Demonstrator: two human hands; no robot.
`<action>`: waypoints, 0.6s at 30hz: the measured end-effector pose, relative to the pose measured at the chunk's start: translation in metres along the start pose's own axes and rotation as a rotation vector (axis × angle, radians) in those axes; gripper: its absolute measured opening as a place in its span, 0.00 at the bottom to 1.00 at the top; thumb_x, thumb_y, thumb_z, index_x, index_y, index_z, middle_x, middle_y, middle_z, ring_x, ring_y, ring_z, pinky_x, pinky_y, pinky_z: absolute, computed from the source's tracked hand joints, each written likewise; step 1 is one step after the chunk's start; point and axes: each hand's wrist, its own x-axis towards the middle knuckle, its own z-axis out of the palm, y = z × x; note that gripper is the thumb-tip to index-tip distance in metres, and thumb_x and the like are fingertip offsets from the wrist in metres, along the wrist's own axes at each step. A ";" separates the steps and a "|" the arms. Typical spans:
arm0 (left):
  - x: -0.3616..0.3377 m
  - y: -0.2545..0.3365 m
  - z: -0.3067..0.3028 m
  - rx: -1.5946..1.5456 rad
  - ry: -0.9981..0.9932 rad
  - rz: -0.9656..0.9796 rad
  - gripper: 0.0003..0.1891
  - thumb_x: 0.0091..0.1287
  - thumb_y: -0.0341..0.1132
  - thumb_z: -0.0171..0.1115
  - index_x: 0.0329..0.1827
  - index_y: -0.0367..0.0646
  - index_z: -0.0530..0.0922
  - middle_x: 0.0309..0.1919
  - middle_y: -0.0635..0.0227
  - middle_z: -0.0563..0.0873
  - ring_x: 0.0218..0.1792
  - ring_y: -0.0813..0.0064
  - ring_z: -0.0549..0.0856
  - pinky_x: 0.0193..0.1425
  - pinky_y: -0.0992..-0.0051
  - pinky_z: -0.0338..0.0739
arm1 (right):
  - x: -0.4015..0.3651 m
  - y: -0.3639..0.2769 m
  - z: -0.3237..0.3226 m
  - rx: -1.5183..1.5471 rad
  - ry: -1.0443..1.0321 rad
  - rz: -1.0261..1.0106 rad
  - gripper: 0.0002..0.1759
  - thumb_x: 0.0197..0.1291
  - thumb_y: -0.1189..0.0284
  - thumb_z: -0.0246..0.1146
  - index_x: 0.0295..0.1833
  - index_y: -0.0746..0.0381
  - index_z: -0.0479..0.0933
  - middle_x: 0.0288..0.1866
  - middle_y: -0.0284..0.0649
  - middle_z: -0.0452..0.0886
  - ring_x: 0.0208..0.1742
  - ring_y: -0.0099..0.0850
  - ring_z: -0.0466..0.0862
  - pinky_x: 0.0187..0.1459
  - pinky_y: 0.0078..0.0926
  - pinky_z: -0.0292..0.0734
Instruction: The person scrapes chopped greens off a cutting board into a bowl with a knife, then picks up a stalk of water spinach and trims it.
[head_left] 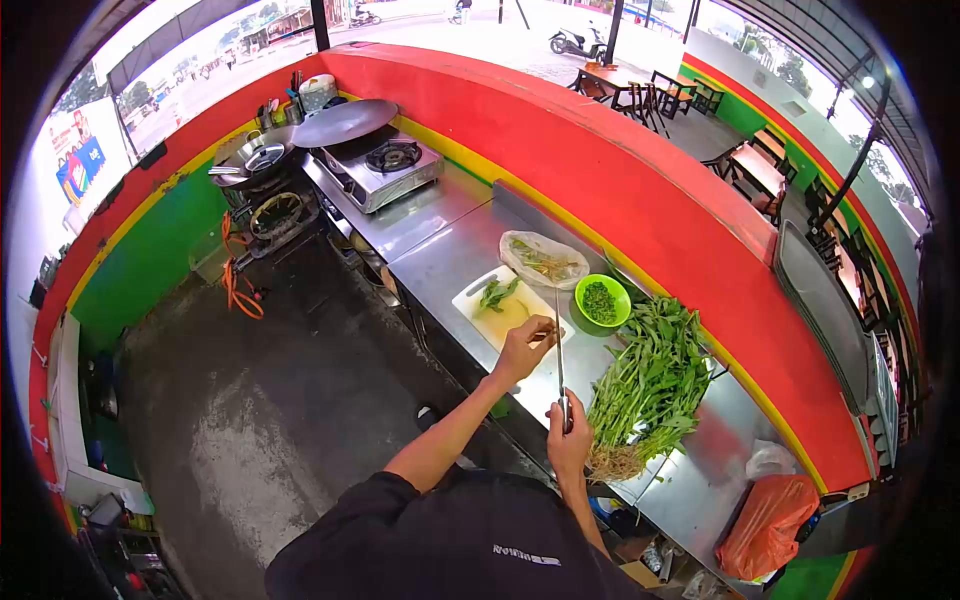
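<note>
My right hand [570, 432] grips the black handle of a knife [561, 372], its long blade pointing away from me. Beside the blade, over the near corner of a white cutting board [470, 301], my left hand [526, 350] is closed with its fingertips together; whatever it holds is too small to make out. A few cut green leaves [497, 293] lie on the board. Behind it rests a clear plastic bag [574, 268] with stems and yellowish trimmings. A bright green bowl [622, 300] contains chopped greens [599, 302]. To the right is a large heap of leafy greens [655, 365] with roots towards me.
The steel counter [425, 252] runs along a red wall [600, 165]. Farther left stand a gas stove [385, 165], a large wok lid [345, 123] and pans. An orange plastic bag [768, 525] sits at the right end, near stacked grey trays [820, 310].
</note>
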 end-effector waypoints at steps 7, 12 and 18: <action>-0.004 -0.003 0.001 0.009 0.010 0.040 0.10 0.69 0.24 0.64 0.52 0.32 0.82 0.45 0.59 0.89 0.47 0.72 0.89 0.56 0.72 0.84 | -0.001 0.003 -0.003 0.011 0.004 0.056 0.18 0.69 0.73 0.62 0.61 0.68 0.76 0.28 0.40 0.84 0.28 0.23 0.82 0.31 0.24 0.75; -0.005 -0.001 0.003 0.032 0.043 0.038 0.10 0.68 0.22 0.63 0.52 0.32 0.82 0.45 0.59 0.89 0.48 0.72 0.89 0.56 0.72 0.84 | -0.004 0.008 0.000 0.027 0.004 0.035 0.19 0.70 0.72 0.62 0.62 0.68 0.76 0.30 0.36 0.85 0.27 0.17 0.78 0.28 0.17 0.69; -0.003 -0.004 0.002 0.036 0.054 0.044 0.10 0.68 0.22 0.63 0.51 0.32 0.82 0.45 0.59 0.89 0.47 0.71 0.89 0.55 0.72 0.85 | -0.006 0.004 -0.001 0.035 0.001 0.064 0.18 0.70 0.72 0.62 0.62 0.69 0.76 0.30 0.37 0.84 0.28 0.19 0.80 0.30 0.20 0.72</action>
